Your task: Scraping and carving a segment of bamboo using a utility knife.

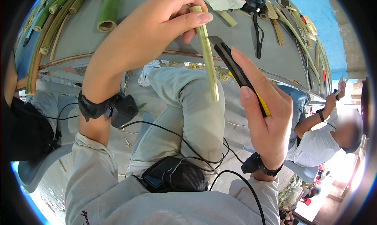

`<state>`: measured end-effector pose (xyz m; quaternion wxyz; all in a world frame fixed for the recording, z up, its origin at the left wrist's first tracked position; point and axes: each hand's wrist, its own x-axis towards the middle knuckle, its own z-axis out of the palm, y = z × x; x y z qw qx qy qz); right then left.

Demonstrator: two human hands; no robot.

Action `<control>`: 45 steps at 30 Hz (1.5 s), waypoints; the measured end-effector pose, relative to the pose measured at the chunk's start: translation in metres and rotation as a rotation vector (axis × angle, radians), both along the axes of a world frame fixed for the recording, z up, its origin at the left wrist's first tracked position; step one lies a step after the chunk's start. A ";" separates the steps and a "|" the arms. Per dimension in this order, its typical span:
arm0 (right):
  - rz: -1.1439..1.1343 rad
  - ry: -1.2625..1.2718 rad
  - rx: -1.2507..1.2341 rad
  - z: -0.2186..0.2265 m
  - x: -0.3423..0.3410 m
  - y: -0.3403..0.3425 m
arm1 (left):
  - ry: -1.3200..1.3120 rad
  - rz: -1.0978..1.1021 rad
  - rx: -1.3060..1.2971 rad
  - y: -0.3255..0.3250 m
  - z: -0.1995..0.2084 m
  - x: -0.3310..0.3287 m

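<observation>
I see a grey table [288,64] with a brown edge curving across the top of the frame, and grey floor [231,142] below it. A grey chair [34,175] stands lower left. Upper right, a blue surface [333,32] is perhaps a wall; white light [328,180] washes out the lower right.

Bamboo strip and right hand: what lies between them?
In the head view, the utility knife lies between: the right hand grips it, and its blade reaches toward the bamboo strip; contact is unclear.
</observation>
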<state>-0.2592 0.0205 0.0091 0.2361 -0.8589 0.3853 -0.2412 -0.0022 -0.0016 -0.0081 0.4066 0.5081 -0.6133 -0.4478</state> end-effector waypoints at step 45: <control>-0.003 0.115 -0.088 -0.011 -0.007 0.025 | -0.001 0.005 -0.144 -0.001 -0.005 0.000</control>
